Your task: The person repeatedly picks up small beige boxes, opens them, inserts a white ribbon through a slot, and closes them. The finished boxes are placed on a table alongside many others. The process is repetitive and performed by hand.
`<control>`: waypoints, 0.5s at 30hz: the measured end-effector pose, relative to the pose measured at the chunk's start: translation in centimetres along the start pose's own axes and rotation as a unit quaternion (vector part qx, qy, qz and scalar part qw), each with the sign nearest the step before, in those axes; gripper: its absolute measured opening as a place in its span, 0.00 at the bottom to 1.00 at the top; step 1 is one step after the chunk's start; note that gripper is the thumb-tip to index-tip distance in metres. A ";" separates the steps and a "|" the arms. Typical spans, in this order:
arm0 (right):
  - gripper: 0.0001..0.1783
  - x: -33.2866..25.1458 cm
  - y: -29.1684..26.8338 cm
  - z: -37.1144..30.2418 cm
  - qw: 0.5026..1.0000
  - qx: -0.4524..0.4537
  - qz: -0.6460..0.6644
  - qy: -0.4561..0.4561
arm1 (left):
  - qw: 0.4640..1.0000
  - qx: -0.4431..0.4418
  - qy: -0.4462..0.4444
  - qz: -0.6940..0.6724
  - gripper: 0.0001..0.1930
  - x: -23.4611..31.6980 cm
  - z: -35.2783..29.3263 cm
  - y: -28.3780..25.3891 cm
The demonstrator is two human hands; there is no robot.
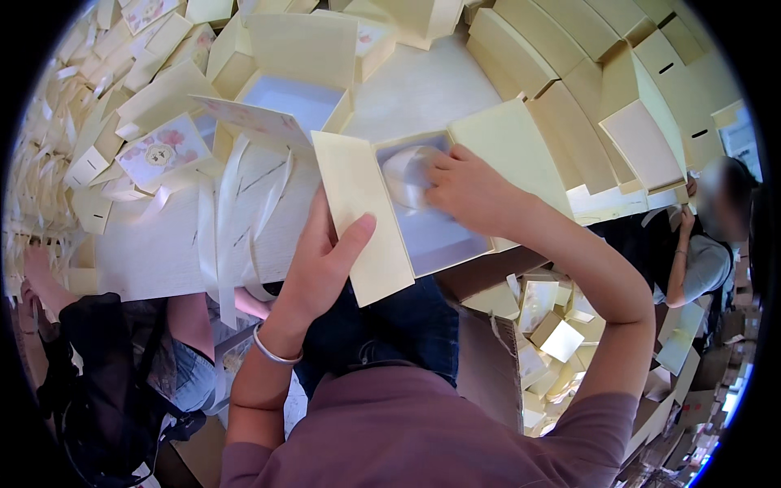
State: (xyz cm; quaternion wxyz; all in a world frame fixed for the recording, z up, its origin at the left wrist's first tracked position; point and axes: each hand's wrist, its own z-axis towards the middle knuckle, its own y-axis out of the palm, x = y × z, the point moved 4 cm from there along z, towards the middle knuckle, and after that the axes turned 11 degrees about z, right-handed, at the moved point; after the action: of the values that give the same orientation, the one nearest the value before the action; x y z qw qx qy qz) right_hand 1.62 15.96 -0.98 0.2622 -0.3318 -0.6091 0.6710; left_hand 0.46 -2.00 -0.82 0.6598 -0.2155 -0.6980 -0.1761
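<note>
A cream gift box (382, 252) with a pale lilac inside is tilted in front of me at the table's near edge, one flap standing out on each side. My left hand (321, 264) grips its left flap, with the thumb on the front face and the fingers hidden behind. Inside the box lies a bunched white satin ribbon (408, 173). The fingers of my right hand (473, 191) are curled at this ribbon, slightly blurred, and look closed on it.
More white ribbons (224, 236) trail over the table (154, 252). Another open box (301, 49) stands behind; piled boxes (167, 154) fill the left and stacked boxes (569, 106) the right. Below right, a carton (492, 358) holds small boxes. Co-workers sit on both sides.
</note>
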 end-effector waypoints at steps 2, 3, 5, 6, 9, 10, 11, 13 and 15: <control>0.03 0.4 -1.0 0.0 0.995 0.011 0.091 0.033 | 0.996 0.048 0.032 0.063 0.31 1.2 -0.3 0.1; 0.04 0.2 -3.0 0.0 0.985 0.028 0.162 0.062 | 0.969 0.104 0.140 0.178 0.32 2.6 -0.3 -0.2; 0.05 -0.7 -6.4 -0.4 0.933 0.046 0.340 0.108 | 0.872 0.159 0.293 0.358 0.34 5.5 -0.5 0.4; 0.06 -1.4 -7.8 -0.8 0.887 0.047 0.442 0.125 | 0.822 0.169 0.345 0.422 0.35 6.7 -0.7 1.0; 0.07 -3.1 -10.6 -1.5 0.758 0.115 0.632 0.118 | 0.820 0.085 0.375 0.425 0.26 9.0 0.1 3.7; 0.08 -3.6 -11.2 -1.9 0.716 0.149 0.674 0.103 | 0.847 0.041 0.362 0.386 0.21 9.0 0.4 3.8; 0.21 -3.7 -11.8 -2.3 0.687 0.246 0.671 0.137 | 0.871 -0.004 0.348 0.347 0.16 8.9 0.7 3.7; 0.28 -4.4 -14.4 -4.7 0.690 0.304 0.636 0.165 | 0.921 -0.021 0.316 0.225 0.03 9.2 0.9 4.3; 0.35 -4.6 -16.0 -7.2 0.676 0.361 0.630 0.127 | 0.922 -0.013 0.328 0.206 0.06 9.3 0.4 4.6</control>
State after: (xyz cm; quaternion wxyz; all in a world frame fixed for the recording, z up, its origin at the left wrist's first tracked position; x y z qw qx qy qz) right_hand 9.22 19.01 15.15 -0.0489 -0.5987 0.0730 0.7962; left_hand 2.19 2.72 8.20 0.8705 -0.2935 -0.3805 -0.1058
